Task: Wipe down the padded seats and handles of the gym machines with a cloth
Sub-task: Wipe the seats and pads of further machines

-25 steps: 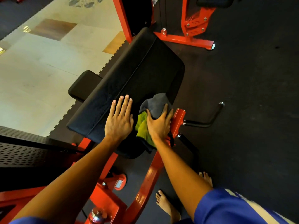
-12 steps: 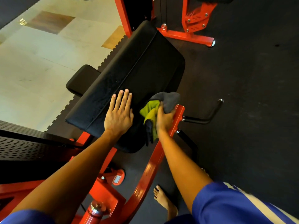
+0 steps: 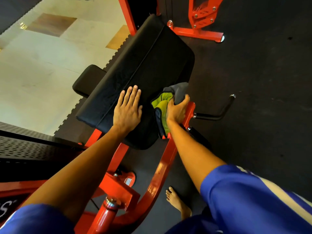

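Note:
A large black padded seat [image 3: 148, 65] on a red machine frame [image 3: 162, 168] fills the middle of the head view. My left hand [image 3: 127, 110] lies flat on the pad's near part, fingers straight. My right hand [image 3: 177, 110] grips a bunched cloth [image 3: 168, 100], grey outside and yellow-green inside, at the pad's right edge, against the red bracket. A black handle bar [image 3: 217, 114] with a chrome tip sticks out to the right of that bracket. A smaller black pad [image 3: 87, 80] sits at the left of the big one.
Black rubber floor [image 3: 261, 81] spreads to the right; pale tiles [image 3: 42, 65] lie at the left. Another red machine base [image 3: 199, 32] stands at the back. A perforated black panel [image 3: 25, 147] is at the left. My bare foot [image 3: 177, 201] stands by the red frame.
My right hand has slid the cloth from the pad's near right part to its right edge by the red bracket and closed round it. My left hand has stayed flat on the pad.

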Tool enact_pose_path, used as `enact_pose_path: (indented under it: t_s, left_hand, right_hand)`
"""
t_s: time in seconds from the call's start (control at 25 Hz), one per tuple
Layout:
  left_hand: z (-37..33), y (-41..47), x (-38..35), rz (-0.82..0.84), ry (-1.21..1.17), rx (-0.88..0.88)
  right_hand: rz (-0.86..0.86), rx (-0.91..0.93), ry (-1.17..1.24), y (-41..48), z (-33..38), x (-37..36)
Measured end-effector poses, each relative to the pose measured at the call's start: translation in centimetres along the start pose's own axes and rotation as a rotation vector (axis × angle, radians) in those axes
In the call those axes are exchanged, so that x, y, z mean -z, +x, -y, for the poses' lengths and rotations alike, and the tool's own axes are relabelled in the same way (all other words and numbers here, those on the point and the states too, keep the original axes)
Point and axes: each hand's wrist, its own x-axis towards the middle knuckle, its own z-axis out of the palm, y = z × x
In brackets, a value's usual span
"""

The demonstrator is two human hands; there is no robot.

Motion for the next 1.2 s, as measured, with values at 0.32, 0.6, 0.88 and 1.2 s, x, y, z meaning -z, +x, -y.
enact_pose_path:
  t_s: [0.32,0.6,0.88,1.2]
  left_hand:
    - [0.8,-1.5,0.0,-0.014,0.021,-0.023]
    - [1.1,-2.7,0.1,-0.013,0.014,-0.035]
    - [1.3,-2.6,-0.2,-0.012,0.039,-0.05]
    - [1.8,-3.7,-0.1,-0.084,0.016,-0.049]
  right_hand:
    - [0.119,0.109,-0.088,-12.1,-5.7,-1.0]
    - [0.115,0.085,-0.128,-2.4,-2.0,-0.3]
    - [0.205,0.37,-0.101,-15.2,-8.1,-0.6]
    - [0.254,0.589,-0.293,-12.5,-8.5,-1.0]
